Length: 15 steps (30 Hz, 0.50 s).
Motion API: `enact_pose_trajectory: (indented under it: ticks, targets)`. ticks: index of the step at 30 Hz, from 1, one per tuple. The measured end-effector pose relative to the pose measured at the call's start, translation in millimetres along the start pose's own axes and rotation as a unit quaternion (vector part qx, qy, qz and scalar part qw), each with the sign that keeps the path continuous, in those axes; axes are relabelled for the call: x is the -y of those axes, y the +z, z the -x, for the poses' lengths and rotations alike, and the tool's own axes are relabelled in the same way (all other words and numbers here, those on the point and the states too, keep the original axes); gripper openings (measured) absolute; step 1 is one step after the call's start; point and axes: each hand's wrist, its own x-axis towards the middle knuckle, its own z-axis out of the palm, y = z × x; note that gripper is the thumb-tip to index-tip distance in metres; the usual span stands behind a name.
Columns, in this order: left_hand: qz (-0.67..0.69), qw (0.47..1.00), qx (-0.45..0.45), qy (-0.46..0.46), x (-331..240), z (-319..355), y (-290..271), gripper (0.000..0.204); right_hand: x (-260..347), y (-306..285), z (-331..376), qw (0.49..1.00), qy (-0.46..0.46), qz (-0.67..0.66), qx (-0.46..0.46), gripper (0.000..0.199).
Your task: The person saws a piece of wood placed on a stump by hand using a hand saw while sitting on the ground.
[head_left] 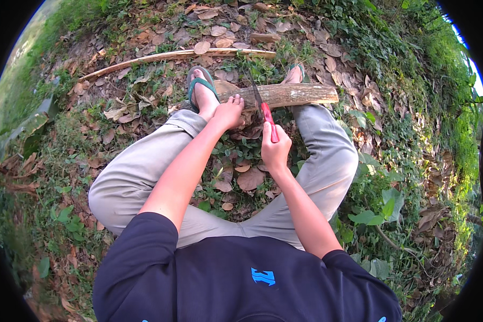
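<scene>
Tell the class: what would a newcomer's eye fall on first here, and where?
Probably the red-handled saw, held in the right hand above the picture's middle. Its dark blade crosses over the log, with the left hand on it, left of the blade. A green-strapped sandal also stands out, on the left foot.

The saw (pixel 266 111) has a bright red handle (pixel 269 117) and a dark grey blade (pixel 256 92), while the log (pixel 295 95) is mottled grey-brown along its bark (pixel 282 96) with a paler tan cut end (pixel 334 94), and the long wood strip (pixel 231 52) shows light tan edged with brown. The trousers (pixel 137 174) are plain pale beige-grey, the shirt (pixel 214 284) dark navy with a bright blue emblem (pixel 263 277), and the sandals (pixel 204 83) have deep green straps (pixel 200 81). Dry leaves (pixel 250 180) mix tans and browns, scattered in speckles among plants (pixel 367 217) of light and dark green.
</scene>
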Motion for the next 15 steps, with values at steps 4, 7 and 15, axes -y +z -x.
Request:
enact_pose_trajectory:
  ticks: [4,7,15]
  targets:
    - [-0.003,1.000,0.010,-0.001,-2,-1,-3,0.093,4,4,2,0.999,0.028,-0.020,-0.009,0.035]
    - [0.007,1.000,0.000,0.006,1,0,0,0.092,-2,3,-2,0.996,0.072,-0.045,-0.024,0.035]
    - [0.011,0.999,-0.007,0.032,5,4,3,0.091,-11,-3,3,1.000,-0.020,0.009,0.008,0.031]
